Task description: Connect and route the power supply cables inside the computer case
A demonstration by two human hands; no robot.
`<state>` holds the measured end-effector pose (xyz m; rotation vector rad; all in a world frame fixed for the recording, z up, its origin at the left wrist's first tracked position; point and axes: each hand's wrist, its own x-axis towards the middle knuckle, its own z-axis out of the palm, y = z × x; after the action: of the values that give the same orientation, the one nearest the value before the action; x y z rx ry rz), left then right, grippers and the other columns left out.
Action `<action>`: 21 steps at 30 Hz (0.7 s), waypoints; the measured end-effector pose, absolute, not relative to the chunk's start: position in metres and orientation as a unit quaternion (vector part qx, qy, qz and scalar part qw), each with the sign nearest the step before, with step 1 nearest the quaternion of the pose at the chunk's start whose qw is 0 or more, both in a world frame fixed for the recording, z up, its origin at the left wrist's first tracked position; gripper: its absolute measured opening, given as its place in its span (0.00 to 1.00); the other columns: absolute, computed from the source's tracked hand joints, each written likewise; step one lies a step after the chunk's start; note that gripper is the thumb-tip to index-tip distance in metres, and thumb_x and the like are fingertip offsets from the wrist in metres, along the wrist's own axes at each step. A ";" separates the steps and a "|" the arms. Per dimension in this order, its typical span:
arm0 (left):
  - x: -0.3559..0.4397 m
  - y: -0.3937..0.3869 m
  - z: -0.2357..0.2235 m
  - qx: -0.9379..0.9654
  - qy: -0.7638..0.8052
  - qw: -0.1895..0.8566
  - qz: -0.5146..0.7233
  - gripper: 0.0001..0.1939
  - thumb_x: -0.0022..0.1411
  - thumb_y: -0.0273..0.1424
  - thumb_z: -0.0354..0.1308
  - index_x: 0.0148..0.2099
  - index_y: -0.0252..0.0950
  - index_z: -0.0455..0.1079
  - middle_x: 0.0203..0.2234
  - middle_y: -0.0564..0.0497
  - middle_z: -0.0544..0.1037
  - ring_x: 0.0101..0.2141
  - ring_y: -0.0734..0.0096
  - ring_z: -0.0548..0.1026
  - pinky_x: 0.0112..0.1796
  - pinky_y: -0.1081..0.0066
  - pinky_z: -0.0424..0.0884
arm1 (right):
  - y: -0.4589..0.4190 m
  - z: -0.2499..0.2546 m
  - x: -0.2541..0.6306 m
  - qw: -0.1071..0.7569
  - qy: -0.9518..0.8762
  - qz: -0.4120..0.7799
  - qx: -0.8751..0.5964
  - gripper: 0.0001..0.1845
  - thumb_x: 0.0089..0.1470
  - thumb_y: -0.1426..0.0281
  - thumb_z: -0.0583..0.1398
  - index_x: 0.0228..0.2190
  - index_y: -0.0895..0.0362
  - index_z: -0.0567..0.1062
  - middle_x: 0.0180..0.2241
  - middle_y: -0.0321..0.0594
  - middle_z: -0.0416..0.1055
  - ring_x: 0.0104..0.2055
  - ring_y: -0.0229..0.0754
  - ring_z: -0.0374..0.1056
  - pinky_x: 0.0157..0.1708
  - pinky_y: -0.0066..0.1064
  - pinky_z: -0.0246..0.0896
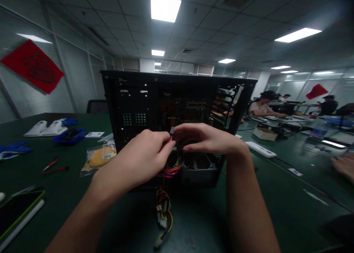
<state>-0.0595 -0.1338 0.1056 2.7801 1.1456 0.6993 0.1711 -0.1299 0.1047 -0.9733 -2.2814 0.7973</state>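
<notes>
An open black computer case [138,98] stands upright on the green table [276,194] straight ahead of me. My left hand [141,157] and my right hand [207,139] meet in front of its open side. Both pinch a small black cable connector [172,130] with thumb and fingertips. A bundle of red, yellow and purple wires [173,169] hangs from the connector down to the power supply [200,168] at the case's bottom. More wires with white plugs [163,218] lie on the table below my hands.
A wrapped bun [99,158] lies left of the case, with red-handled tools [52,166], blue cloths [69,136] and white objects [45,127] further left. A phone [16,208] sits at the near left edge. A white strip [260,149] lies right. Several people work at the far right.
</notes>
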 end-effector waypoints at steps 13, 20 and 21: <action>-0.052 -0.126 0.108 0.893 0.301 0.084 0.324 0.16 0.67 0.40 0.54 0.31 0.35 0.70 0.21 0.56 0.71 0.22 0.76 0.65 0.23 0.74 0.57 | -0.135 0.105 0.176 0.424 -0.827 0.262 -0.260 0.14 0.52 0.61 0.69 0.36 0.58 0.78 0.38 0.42 0.75 0.42 0.43 0.71 0.42 0.33 0.69; -0.051 -0.133 0.110 0.889 0.270 0.128 0.346 0.13 0.69 0.37 0.52 0.35 0.35 0.71 0.25 0.56 0.74 0.26 0.76 0.69 0.27 0.75 0.62 | -0.135 0.106 0.172 0.501 -0.801 0.214 -0.246 0.15 0.50 0.59 0.69 0.33 0.58 0.77 0.37 0.43 0.75 0.40 0.43 0.71 0.42 0.34 0.69; -0.051 -0.133 0.109 0.887 0.273 0.132 0.348 0.13 0.68 0.38 0.52 0.36 0.35 0.71 0.26 0.56 0.75 0.26 0.76 0.70 0.28 0.75 0.62 | -0.134 0.106 0.172 0.507 -0.800 0.205 -0.246 0.15 0.51 0.59 0.69 0.33 0.58 0.76 0.37 0.43 0.75 0.40 0.43 0.71 0.41 0.34 0.69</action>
<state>-0.0508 -0.1330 0.1091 2.5752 0.7912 1.0085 0.1721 -0.1338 0.1063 -0.5933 -1.9293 0.4949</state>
